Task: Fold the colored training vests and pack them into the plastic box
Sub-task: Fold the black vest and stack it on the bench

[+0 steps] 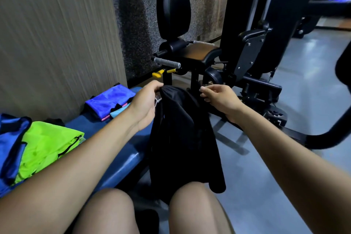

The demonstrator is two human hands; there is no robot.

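A black vest point(180, 135) hangs in front of my knees, held up by its top edge. My left hand point(146, 100) grips the left top corner, near a small white label. My right hand point(218, 99) has its fingers curled at the right top corner; its hold on the dark cloth is hard to make out. On the blue bench point(121, 159) to my left lie a neon green vest point(47, 148), a blue vest with black trim point(11, 144) and a stack of folded vests point(110, 102) with a blue one on top. No plastic box is visible.
A black gym machine with a padded seat point(201, 53), grey handle point(167, 62) and yellow levers stands straight ahead. A wood-look wall point(57, 34) runs along the left. Grey floor point(284, 157) spreads on the right, crossed by a curved black bar point(322, 138).
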